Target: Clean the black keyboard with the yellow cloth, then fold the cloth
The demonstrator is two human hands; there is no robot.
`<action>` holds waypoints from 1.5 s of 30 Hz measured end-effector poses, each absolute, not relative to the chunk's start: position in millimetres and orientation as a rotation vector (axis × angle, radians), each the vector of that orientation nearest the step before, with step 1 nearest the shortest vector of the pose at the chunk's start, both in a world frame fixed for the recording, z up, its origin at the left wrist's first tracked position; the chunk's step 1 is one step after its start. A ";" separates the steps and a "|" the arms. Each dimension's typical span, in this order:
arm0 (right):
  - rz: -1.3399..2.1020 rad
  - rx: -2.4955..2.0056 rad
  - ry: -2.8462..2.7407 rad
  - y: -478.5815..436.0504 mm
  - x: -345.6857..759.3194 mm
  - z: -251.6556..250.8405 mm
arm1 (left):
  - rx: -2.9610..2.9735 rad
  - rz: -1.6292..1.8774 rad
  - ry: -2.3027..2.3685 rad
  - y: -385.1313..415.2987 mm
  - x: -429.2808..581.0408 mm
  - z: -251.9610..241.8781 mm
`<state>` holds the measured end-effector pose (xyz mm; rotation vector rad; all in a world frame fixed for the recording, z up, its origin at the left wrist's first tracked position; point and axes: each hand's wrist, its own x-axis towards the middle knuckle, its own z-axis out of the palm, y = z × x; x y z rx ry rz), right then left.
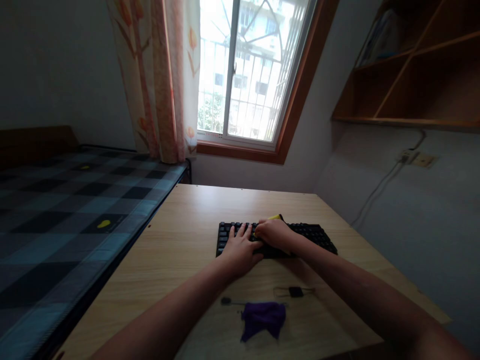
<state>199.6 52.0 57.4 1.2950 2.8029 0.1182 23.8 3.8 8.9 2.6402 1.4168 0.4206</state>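
Note:
A black keyboard point(311, 234) lies on the wooden desk point(187, 235). My left hand point(240, 247) rests flat on its left half, fingers spread over the keys. My right hand point(273, 233) is closed over the middle of the keyboard, gripping a small yellow tool point(275, 217) whose tip pokes out past the knuckles; what the tool is cannot be made out. Closer to me on the desk lie a crumpled purple cloth point(263, 319), a small black wire-handled tool point(295, 292) and a thin dark tool point(227, 301).
A bed with a dark checked cover point(67, 210) runs along the desk's left edge. Behind the desk are a barred window point(247, 75) and a flowered curtain point(161, 80). Wooden shelves point(412, 75) and a wall socket with cable point(412, 159) are on the right.

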 end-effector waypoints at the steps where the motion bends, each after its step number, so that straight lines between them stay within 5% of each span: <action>1: 0.102 1.296 2.808 52.0 202.3 58.7 | 2.640 0.428 1.417 4.0 23.4 8.6; 5: 0.007 1.562 2.938 51.2 220.2 68.0 | 2.625 0.470 1.418 1.9 22.1 5.8; 13: -0.787 1.665 3.336 44.0 257.1 93.2 | 2.392 0.921 1.462 9.2 15.3 27.3; 17: -0.409 1.870 3.311 38.0 260.8 105.7 | 2.294 1.159 1.553 27.2 -18.5 51.6; 23: 0.414 1.919 2.979 39.6 227.5 110.1 | 2.319 0.927 1.605 31.6 -75.7 38.3; 28: 0.101 1.346 3.003 53.5 197.6 85.0 | 2.271 0.778 1.537 24.2 -92.6 9.7; 33: -0.264 1.288 3.091 61.2 197.4 55.1 | 2.263 0.673 1.540 21.3 -91.6 1.7; 45: -0.161 1.315 2.981 52.8 193.3 68.7 | 2.231 0.699 1.560 22.5 -86.5 2.1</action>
